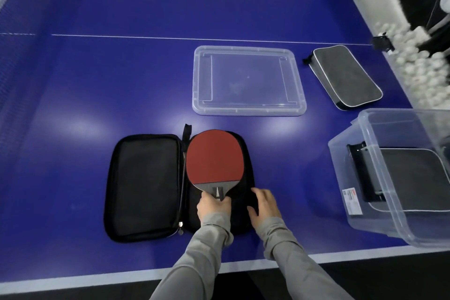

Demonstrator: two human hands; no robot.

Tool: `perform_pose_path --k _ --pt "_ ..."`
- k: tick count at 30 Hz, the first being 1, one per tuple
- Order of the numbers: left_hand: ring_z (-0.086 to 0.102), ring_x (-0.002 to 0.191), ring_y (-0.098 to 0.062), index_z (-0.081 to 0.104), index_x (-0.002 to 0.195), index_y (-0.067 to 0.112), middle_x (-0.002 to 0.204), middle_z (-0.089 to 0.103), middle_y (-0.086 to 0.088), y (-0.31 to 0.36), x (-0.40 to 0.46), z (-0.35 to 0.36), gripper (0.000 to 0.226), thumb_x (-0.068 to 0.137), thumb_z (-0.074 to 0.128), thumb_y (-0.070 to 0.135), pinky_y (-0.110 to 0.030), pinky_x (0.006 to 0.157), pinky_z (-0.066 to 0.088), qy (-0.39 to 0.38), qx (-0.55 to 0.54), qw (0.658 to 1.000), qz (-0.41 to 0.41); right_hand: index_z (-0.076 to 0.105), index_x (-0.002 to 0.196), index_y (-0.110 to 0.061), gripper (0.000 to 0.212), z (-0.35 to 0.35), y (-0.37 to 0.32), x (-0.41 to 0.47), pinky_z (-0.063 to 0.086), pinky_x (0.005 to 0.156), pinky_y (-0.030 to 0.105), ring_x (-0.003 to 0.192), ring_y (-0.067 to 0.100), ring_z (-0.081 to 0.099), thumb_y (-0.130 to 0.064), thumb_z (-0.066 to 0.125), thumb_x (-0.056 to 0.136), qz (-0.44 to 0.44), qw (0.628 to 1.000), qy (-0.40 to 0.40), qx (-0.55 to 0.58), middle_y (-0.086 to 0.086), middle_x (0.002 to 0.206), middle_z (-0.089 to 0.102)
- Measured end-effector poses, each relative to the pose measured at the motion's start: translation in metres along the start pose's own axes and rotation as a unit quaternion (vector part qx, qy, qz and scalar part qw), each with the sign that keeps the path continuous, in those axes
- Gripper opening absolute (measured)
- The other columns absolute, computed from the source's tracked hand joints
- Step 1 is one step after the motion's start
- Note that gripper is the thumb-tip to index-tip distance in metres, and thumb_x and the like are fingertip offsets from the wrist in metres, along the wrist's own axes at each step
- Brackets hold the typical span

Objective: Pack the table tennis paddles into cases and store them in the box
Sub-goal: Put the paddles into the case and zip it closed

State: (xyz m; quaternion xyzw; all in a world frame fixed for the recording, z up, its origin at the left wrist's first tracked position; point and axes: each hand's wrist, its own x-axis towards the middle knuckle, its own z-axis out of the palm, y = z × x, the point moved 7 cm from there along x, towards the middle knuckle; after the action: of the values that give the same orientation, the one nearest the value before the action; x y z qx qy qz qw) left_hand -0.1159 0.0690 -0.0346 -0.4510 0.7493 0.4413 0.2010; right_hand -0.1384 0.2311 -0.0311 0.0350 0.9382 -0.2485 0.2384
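Note:
A black paddle case lies unzipped and spread flat on the blue table. A red-faced paddle lies in its right half. My left hand grips the paddle's short handle. My right hand rests on the case's right edge with curled fingers pressing on the fabric. A clear plastic box stands at the right with a zipped case inside it. Another zipped grey-and-black case lies on the table behind the box.
The box's clear lid lies flat behind the open case. A trough of several white balls runs along the right side by the net clamp. The table's near edge is just below my arms.

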Motion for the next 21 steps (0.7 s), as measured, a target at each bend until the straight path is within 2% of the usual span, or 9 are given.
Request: perform_pose_path --k 2,8,11,15,18,21 --pt "0.062 0.094 -0.031 0.050 0.094 0.006 0.086 0.063 -0.007 -0.001 -0.002 0.005 0.027 0.076 0.064 0.021 -0.036 0.083 0.051 0.000 -0.012 1.000 -0.002 0.038 0.135 -0.014 0.050 0.002 0.000 0.000 0.037 0.104 0.029 0.124 0.022 0.042 -0.011 0.053 0.087 -0.001 1.000 -0.003 0.019 0.006 0.134 0.040" --pt "0.059 0.100 -0.031 0.053 0.099 0.003 0.104 0.063 -0.013 -0.007 -0.003 0.005 0.037 0.075 0.067 0.027 -0.034 0.082 0.046 0.018 0.026 0.999 0.001 0.039 0.134 -0.013 0.054 0.002 0.003 0.001 0.041 0.097 0.026 0.118 0.023 0.049 -0.001 0.052 0.083 0.000 0.999 0.003 0.039 0.007 0.134 0.038" --pt "0.055 0.109 -0.029 0.051 0.110 0.001 0.116 0.056 -0.014 -0.004 -0.004 0.008 0.057 0.073 0.072 0.039 -0.032 0.087 0.043 0.012 0.069 0.997 0.018 0.038 0.136 -0.015 0.057 0.003 0.005 0.000 0.046 0.090 0.028 0.110 0.024 0.053 -0.001 0.052 0.083 0.012 0.999 -0.006 0.033 0.006 0.134 0.037" --pt "0.045 0.120 -0.027 0.043 0.121 -0.002 0.126 0.044 -0.014 -0.002 -0.006 0.009 0.080 0.072 0.069 0.056 -0.033 0.100 0.038 -0.004 0.139 0.989 0.046 0.036 0.137 -0.018 0.059 0.006 0.006 -0.002 0.047 0.083 0.030 0.101 0.025 0.056 -0.002 0.053 0.083 0.028 0.999 -0.010 0.028 0.007 0.129 0.041" --pt "0.046 0.118 -0.027 0.049 0.120 0.002 0.124 0.043 -0.012 -0.003 -0.003 0.000 0.076 0.073 0.065 0.060 -0.033 0.103 0.038 -0.036 0.173 0.982 0.068 0.036 0.137 -0.019 0.059 0.006 0.006 -0.004 0.047 0.083 0.031 0.099 0.025 0.056 -0.001 0.054 0.083 0.036 0.999 -0.002 0.033 0.008 0.123 0.045" --pt "0.057 0.108 -0.025 0.059 0.112 0.007 0.116 0.057 -0.010 -0.006 0.001 -0.020 0.063 0.075 0.064 0.058 -0.030 0.094 0.045 -0.079 0.151 0.983 0.068 0.037 0.137 -0.021 0.061 0.006 0.007 -0.006 0.047 0.081 0.029 0.089 0.021 0.053 -0.001 0.056 0.082 0.038 0.998 0.007 0.039 0.007 0.118 0.047"
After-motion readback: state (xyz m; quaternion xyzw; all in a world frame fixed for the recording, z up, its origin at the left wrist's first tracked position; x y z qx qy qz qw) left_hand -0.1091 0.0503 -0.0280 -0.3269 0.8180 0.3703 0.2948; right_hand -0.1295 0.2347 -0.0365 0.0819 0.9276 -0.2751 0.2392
